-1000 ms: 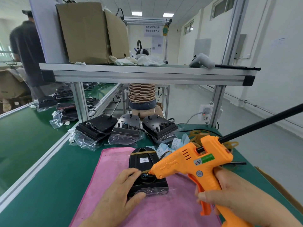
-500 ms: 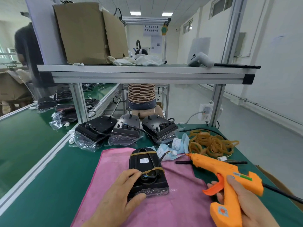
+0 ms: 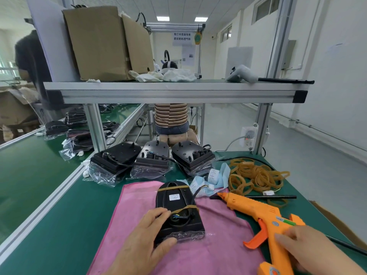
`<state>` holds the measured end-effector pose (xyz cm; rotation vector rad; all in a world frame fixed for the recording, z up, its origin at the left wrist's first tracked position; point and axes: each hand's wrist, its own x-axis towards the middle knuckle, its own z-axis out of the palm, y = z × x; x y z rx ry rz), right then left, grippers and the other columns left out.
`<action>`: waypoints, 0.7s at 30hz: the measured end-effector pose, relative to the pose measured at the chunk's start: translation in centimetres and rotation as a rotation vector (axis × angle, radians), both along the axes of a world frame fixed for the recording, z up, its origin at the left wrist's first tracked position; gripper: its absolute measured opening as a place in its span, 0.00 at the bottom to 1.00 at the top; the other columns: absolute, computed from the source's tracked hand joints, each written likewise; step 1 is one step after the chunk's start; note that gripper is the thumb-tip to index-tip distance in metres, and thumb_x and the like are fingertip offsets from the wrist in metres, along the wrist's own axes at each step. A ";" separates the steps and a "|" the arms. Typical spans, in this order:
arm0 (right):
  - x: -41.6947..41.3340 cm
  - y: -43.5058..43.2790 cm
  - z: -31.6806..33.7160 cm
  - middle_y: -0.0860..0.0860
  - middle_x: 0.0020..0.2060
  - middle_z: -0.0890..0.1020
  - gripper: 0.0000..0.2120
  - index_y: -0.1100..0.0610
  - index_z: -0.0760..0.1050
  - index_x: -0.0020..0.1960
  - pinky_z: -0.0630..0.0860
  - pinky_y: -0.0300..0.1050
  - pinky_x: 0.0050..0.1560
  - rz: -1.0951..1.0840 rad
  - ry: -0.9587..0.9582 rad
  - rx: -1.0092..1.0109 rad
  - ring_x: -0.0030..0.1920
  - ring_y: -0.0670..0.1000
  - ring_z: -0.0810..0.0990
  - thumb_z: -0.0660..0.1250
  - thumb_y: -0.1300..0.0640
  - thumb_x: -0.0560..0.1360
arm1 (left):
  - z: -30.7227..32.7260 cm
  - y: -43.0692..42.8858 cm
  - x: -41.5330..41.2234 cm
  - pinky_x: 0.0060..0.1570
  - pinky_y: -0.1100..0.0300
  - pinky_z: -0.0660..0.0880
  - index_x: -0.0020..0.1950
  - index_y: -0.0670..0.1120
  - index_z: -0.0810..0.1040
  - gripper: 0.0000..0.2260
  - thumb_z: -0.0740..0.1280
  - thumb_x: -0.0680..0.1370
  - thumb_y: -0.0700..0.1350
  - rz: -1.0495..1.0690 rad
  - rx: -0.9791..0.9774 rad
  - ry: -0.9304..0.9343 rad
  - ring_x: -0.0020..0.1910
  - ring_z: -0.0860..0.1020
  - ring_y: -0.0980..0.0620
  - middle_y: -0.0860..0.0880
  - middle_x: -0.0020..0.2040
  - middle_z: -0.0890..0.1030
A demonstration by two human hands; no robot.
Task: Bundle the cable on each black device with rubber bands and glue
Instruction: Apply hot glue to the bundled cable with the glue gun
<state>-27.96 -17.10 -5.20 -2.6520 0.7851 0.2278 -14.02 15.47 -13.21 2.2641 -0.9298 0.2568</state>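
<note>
A black device (image 3: 168,207) lies on a pink cloth (image 3: 129,215), with its cable coiled at the near end. Two tan rubber bands cross it, one at the far end (image 3: 174,187) and one over the cable (image 3: 184,208). My left hand (image 3: 147,237) grips the device's near left corner, thumb on the front edge. The orange glue gun (image 3: 256,207) lies on its side to the right, nozzle pointing at the cloth's far right corner. My right hand (image 3: 309,251) holds its handle from the right.
Three more black devices (image 3: 153,155) in plastic bags sit behind the cloth. A pile of rubber bands (image 3: 256,175) and a black glue stick (image 3: 278,197) lie at the right. The aluminium shelf (image 3: 174,92) hangs overhead on posts (image 3: 95,128). A person sits beyond the bench.
My right hand has swung the glue gun away from the device, down and to the right, and laid it on the table. My left hand has stayed on the device.
</note>
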 end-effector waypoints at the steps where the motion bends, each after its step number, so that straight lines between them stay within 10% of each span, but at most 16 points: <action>1: 0.3 0.2 0.6 0.46 0.38 0.77 0.19 0.52 0.79 0.48 0.75 0.36 0.44 -0.004 0.042 -0.034 0.40 0.43 0.79 0.56 0.40 0.81 | -0.1 0.0 0.1 0.65 0.75 0.61 0.74 0.51 0.68 0.37 0.53 0.74 0.74 0.000 0.001 0.000 0.68 0.64 0.67 0.62 0.70 0.64; 5: 1.1 2.4 1.7 0.44 0.41 0.80 0.13 0.47 0.75 0.45 0.74 0.37 0.45 0.038 -0.123 -0.154 0.44 0.41 0.77 0.58 0.41 0.79 | -0.3 0.2 0.3 0.65 0.73 0.63 0.74 0.53 0.67 0.36 0.54 0.74 0.74 -0.012 0.013 0.014 0.69 0.65 0.66 0.64 0.70 0.63; 11: 7.8 9.7 -0.9 0.41 0.50 0.80 0.12 0.47 0.76 0.54 0.73 0.40 0.54 0.208 -0.444 0.493 0.53 0.43 0.77 0.56 0.45 0.82 | 1.4 -1.1 0.6 0.64 0.71 0.65 0.64 0.59 0.75 0.16 0.57 0.80 0.61 0.181 -0.387 0.200 0.66 0.69 0.67 0.66 0.63 0.72; 16: 11.4 12.8 -3.3 0.51 0.55 0.79 0.16 0.54 0.71 0.58 0.71 0.47 0.58 0.181 -0.475 0.583 0.56 0.51 0.76 0.54 0.43 0.82 | 3.0 -3.5 1.7 0.51 0.63 0.70 0.45 0.54 0.75 0.11 0.57 0.84 0.45 0.346 -0.473 0.365 0.50 0.75 0.55 0.56 0.46 0.78; 21: 12.0 14.4 -5.3 0.50 0.65 0.75 0.17 0.50 0.67 0.68 0.69 0.46 0.66 0.187 -0.544 0.543 0.65 0.51 0.73 0.56 0.46 0.82 | 1.6 -4.9 1.3 0.73 0.59 0.60 0.73 0.51 0.70 0.17 0.57 0.84 0.48 0.342 -0.391 0.506 0.71 0.68 0.56 0.56 0.70 0.71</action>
